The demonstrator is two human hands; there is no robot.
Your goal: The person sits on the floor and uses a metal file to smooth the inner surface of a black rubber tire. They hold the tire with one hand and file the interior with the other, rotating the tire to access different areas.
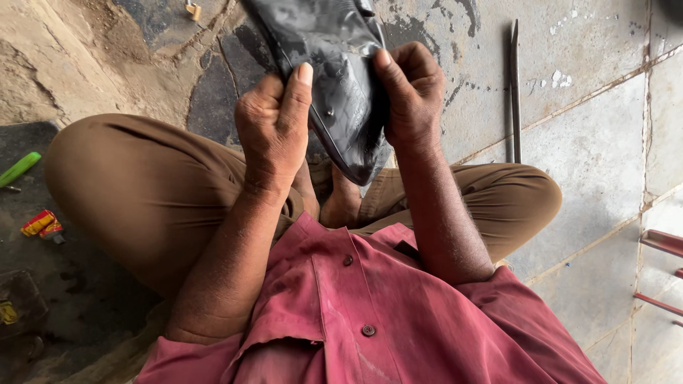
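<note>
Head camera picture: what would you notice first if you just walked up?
First, the shiny black rubber tube held up at top centre, pinched between the left hand and right hand. Below it come crossed legs in brown trousers and a red shirt at the bottom. A thin metal rod lies on the tiled floor to the right.

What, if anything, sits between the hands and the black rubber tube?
Nothing visible. The left hand and right hand both grip the black rubber tube directly, thumbs pressed on its face, fingers wrapped behind; it is held above the crossed legs.
</note>
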